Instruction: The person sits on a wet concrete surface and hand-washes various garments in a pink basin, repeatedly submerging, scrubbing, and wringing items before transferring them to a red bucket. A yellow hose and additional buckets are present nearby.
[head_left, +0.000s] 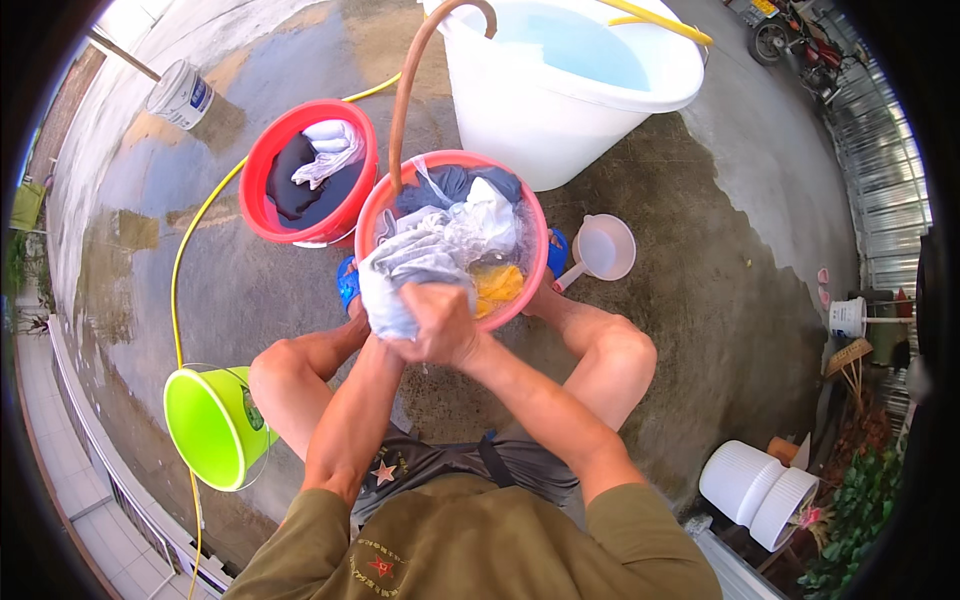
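Both my hands are together over the near rim of a pink basin (539, 247), gripping a wet light-grey cloth (409, 262). My right hand (444, 321) is a fist on the cloth. Beneath it sits my left hand (403, 349), mostly hidden by the cloth and the right hand. Part of the cloth drapes into the basin. Soaking there are dark blue fabric (442, 186), a white garment (491, 214) and a yellow cloth (499, 283) in sudsy water. A brown hose (405, 82) arches from a large white tub (517, 127) into the basin.
A red bucket (255, 187) holds dark water and pale cloth. Nearby are a pink dipper (604, 247), a green bucket (202, 427) and a yellow hose (177, 300) across wet concrete. A white bucket (180, 94) stands farther off; a motorcycle (802, 49) is at upper right.
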